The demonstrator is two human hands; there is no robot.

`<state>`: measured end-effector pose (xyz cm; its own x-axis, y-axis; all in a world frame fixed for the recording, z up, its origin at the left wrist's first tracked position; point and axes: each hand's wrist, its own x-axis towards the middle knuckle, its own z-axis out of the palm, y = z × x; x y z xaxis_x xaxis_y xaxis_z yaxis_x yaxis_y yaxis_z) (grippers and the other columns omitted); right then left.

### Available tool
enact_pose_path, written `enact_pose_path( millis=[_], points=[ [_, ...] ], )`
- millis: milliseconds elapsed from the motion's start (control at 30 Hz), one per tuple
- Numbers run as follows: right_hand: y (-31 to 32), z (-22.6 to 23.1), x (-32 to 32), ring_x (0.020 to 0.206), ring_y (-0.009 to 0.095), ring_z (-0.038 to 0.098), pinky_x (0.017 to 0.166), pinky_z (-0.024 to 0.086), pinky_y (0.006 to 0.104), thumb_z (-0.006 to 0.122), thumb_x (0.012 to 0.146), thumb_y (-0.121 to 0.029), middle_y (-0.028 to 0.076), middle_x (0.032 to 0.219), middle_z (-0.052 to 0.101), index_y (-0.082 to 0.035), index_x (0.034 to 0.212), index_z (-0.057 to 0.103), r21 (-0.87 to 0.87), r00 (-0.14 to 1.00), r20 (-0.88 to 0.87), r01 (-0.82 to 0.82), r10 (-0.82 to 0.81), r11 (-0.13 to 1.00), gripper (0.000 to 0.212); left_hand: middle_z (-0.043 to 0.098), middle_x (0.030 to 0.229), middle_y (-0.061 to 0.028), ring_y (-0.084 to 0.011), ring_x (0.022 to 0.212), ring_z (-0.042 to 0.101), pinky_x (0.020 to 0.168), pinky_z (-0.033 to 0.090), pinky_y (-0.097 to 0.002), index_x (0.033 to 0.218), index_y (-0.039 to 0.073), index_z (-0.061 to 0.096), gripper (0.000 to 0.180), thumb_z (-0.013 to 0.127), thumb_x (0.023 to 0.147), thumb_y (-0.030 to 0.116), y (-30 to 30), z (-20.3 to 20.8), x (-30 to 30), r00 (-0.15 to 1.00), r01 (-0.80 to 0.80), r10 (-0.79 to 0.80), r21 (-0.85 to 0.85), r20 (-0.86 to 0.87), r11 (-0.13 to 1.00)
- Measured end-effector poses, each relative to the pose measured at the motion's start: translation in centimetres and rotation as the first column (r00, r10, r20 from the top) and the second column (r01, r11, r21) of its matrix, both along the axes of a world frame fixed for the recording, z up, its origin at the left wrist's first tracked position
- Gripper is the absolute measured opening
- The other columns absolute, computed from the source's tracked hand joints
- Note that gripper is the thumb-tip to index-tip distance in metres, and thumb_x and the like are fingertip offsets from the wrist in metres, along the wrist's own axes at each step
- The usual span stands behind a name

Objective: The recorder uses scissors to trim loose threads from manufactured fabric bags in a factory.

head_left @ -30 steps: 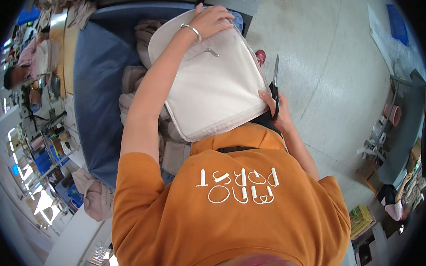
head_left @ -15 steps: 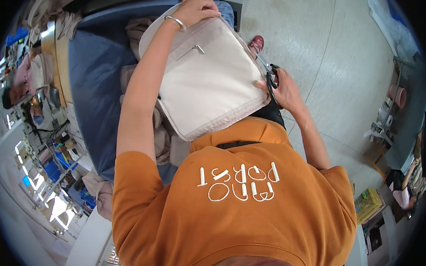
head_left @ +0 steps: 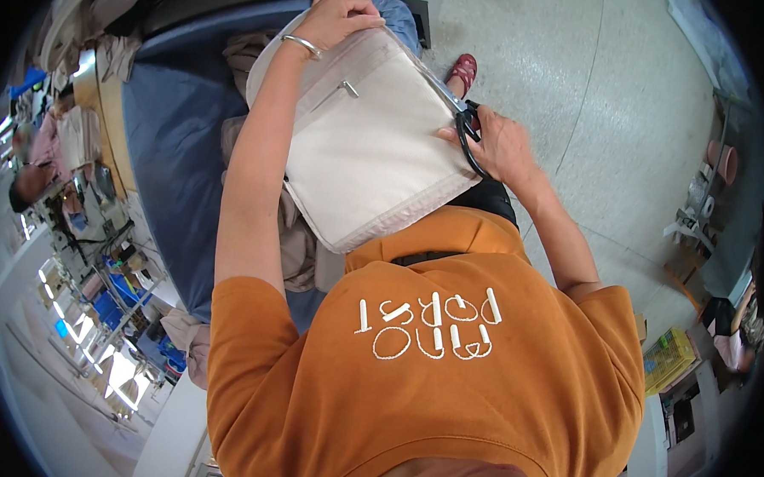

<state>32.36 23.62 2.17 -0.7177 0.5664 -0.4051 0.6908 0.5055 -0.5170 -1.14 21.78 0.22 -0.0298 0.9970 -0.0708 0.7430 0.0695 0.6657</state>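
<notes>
A cream fabric bag with a small metal zip pull lies across my lap, its seam edges bordered by a paler, sheer strip. At its far edge, my left hand is closed on the cloth, a silver bangle on the wrist. My right hand grips black-handled scissors at the bag's right edge. Their blades point away from me along that edge, close against the fabric. Whether the blades are parted is hard to make out.
On the left stands a large blue cloth-lined bin with beige fabric pieces in it. A red shoe rests on the grey floor beyond the scissors. A yellow basket and a pink bucket are at the right.
The scissors have moved left and turned, so the blades now lie along the bag's right edge. My left hand still holds the far edge, shifted slightly left.
</notes>
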Motion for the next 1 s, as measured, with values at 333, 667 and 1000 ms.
enact_pose_path(
  millis=[333,667,1000],
  points=[
    [-0.3,-1.2,0.0,0.062,0.039,0.065,0.059,0.052,0.0451,0.057,0.082,-0.068,0.02,0.062,0.062,0.004,0.078,0.058,-0.017,0.999,-0.01,0.051,-0.051,0.999,0.071,0.06,0.083,0.0,-0.0122,0.079,0.055,0.074,0.045,-0.0243,0.084,0.004,0.067,0.021,0.073,0.082,0.024,-0.1,0.0,0.0,0.999,-0.03,0.032,-0.045,0.044,0.999],
    [1.3,-0.8,-1.8,0.064,0.04,0.065,0.056,0.052,0.0436,0.058,0.084,-0.064,0.021,0.068,0.063,0.006,0.081,0.058,0.027,0.993,-0.118,-0.022,0.025,0.999,0.07,0.065,0.083,-0.0011,-0.0166,0.081,0.06,0.086,0.043,-0.0284,0.083,0.008,0.072,0.023,0.071,0.082,0.031,-0.1,-0.4,-0.1,1.0,-0.007,0.007,0.015,0.009,1.0],
    [0.6,-2.2,-2.6,0.065,0.041,0.064,0.057,0.05,0.047,0.06,0.082,-0.065,0.023,0.063,0.061,0.004,0.074,0.058,-0.017,0.982,-0.155,0.104,-0.106,0.994,0.069,0.066,0.093,0.0014,-0.0167,0.096,0.058,0.099,0.033,-0.0325,0.084,0.011,0.072,0.023,0.068,0.083,0.033,-0.2,-1.4,-0.4,1.0,-0.005,0.005,-0.034,-0.002,0.999]
  ],
)
